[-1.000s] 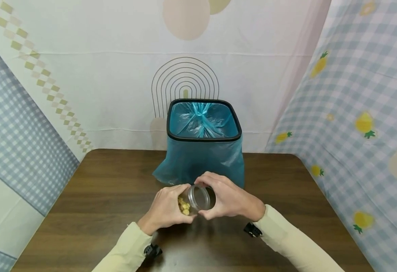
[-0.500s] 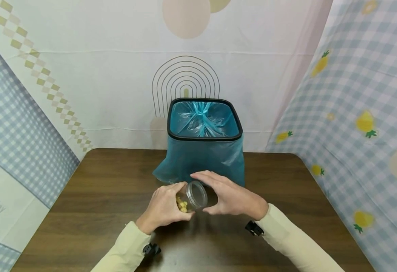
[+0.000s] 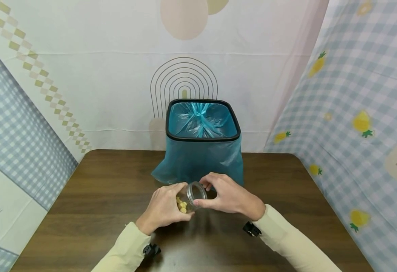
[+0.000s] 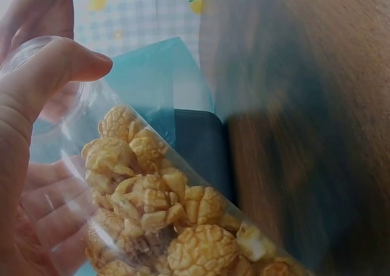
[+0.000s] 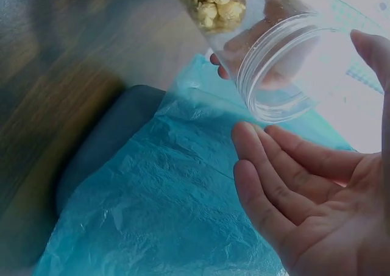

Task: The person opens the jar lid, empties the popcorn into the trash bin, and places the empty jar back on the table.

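My left hand (image 3: 164, 204) grips a clear jar (image 3: 190, 194) tilted on its side, its threaded mouth facing right. Golden popcorn (image 4: 149, 197) lies toward the bottom of the jar, well back from the mouth. No lid shows on the rim. Beside that mouth is my right hand (image 3: 230, 194); its thumb overlaps the rim in the head view. In the right wrist view the fingertips (image 5: 247, 139) sit just below the rim, loosely bent, with the thumb apart on the other side and nothing between them.
Behind the hands stands a bin with a black rim (image 3: 203, 139), lined with a blue plastic bag (image 3: 202, 156) that drapes over its outside. It rests on a brown wooden table (image 3: 117, 181). Patterned cloths (image 3: 123, 90) hang behind and at both sides.
My right hand moved off the jar's rim, opening wide to the right, then came back close to the mouth with fingers more bent. The jar shifted slightly left in my left hand.
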### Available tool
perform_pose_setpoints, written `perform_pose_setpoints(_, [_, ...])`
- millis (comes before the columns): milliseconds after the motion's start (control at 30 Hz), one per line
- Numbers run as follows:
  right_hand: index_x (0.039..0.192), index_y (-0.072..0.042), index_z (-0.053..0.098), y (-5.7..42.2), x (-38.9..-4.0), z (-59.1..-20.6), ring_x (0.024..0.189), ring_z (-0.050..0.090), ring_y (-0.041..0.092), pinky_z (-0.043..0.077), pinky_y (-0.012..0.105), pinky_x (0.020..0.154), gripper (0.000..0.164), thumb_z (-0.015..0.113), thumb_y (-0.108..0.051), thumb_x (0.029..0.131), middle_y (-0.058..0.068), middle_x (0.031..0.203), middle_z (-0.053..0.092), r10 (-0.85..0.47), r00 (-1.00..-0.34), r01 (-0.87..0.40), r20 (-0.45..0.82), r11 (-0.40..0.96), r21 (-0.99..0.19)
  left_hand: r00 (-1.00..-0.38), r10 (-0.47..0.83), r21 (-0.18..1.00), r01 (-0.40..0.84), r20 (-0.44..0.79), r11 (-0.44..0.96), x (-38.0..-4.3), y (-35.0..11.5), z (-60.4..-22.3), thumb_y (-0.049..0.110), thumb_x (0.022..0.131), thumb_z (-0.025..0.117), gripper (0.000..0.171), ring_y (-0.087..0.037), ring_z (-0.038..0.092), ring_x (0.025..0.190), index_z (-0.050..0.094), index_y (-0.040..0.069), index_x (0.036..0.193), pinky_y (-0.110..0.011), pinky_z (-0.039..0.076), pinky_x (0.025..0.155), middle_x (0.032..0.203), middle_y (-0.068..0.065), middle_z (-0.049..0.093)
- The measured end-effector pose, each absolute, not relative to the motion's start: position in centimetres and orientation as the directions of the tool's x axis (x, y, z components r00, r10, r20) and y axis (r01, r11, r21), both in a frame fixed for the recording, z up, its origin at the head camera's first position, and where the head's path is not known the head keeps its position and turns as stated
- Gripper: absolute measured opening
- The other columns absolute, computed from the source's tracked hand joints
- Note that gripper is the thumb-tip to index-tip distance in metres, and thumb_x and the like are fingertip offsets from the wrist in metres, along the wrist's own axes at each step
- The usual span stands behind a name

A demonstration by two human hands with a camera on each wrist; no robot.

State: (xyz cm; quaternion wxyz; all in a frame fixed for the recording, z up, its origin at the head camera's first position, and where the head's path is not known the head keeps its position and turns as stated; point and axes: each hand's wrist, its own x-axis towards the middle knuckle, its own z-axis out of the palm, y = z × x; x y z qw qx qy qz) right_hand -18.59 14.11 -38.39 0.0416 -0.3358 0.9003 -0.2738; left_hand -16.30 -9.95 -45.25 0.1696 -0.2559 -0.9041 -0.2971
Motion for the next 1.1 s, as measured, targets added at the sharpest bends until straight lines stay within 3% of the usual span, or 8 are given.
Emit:
perform_pose_setpoints(333, [0.131,-0.012,0.066,14.4,-19.3,-38.9,0.105,0.064,0.009,0.061,0.041,0.095,0.059,0.082,-0.050,0.089,-0.002,0.116,0.068,-0.707,-0.690,-0.663,0.154,0.533,-0.525,-0.809,0.370,0.441,0.567,0.456,0.695,-16.5,-10.1,-45.4,0.042,0.060,0.099,0.074,-0.008,0.068,0.081,0.071,0.012,0.122,-0.026,0.059,0.072,0.102,0.006,0.076])
perform_pose_setpoints(733, [0.149,-0.007,0.053,15.0,-19.9,-38.9,0.130,0.061,0.020,0.057,0.038,0.107,0.084,0.094,-0.030,0.080,0.006,0.144,0.061,-0.812,-0.530,-0.811,0.246,0.401,-0.425,-0.809,0.369,0.431,0.565,0.458,0.703,-16.7,-10.2,-45.7,0.044,0.060,0.098,0.076,-0.008,0.071,0.084,0.072,0.011,0.123,-0.029,0.061,0.075,0.104,0.005,0.077])
perform_pose_setpoints(867, [0.151,-0.007,0.052,15.1,-20.0,-38.7,0.132,0.062,0.023,0.057,0.042,0.108,0.084,0.090,-0.040,0.084,0.008,0.144,0.062,-0.773,-0.588,-0.767,0.240,0.438,-0.468,-0.810,0.366,0.433,0.563,0.458,0.704,-16.9,-10.2,-45.7,0.044,0.060,0.098,0.075,-0.007,0.070,0.083,0.072,0.012,0.123,-0.028,0.061,0.075,0.103,0.006,0.077])
perform_pose_setpoints(1000, [0.142,-0.007,0.062,14.7,-19.9,-38.6,0.119,0.068,0.020,0.059,0.045,0.102,0.072,0.078,-0.056,0.091,0.006,0.130,0.069,-0.681,-0.715,-0.642,0.158,0.549,-0.536,-0.815,0.363,0.446,0.559,0.452,0.699,-17.0,-10.3,-45.7,0.043,0.060,0.099,0.073,-0.006,0.067,0.081,0.071,0.013,0.121,-0.026,0.059,0.073,0.100,0.007,0.075])
perform_pose_setpoints(1100, [0.131,-0.008,0.068,14.2,-20.0,-38.5,0.107,0.069,0.016,0.061,0.043,0.095,0.065,0.072,-0.061,0.093,0.003,0.117,0.071,-0.633,-0.769,-0.569,0.090,0.612,-0.549,-0.822,0.361,0.455,0.552,0.441,0.699,-17.0,-10.3,-45.7,0.042,0.060,0.099,0.071,-0.006,0.066,0.079,0.071,0.014,0.120,-0.026,0.058,0.072,0.098,0.007,0.074])
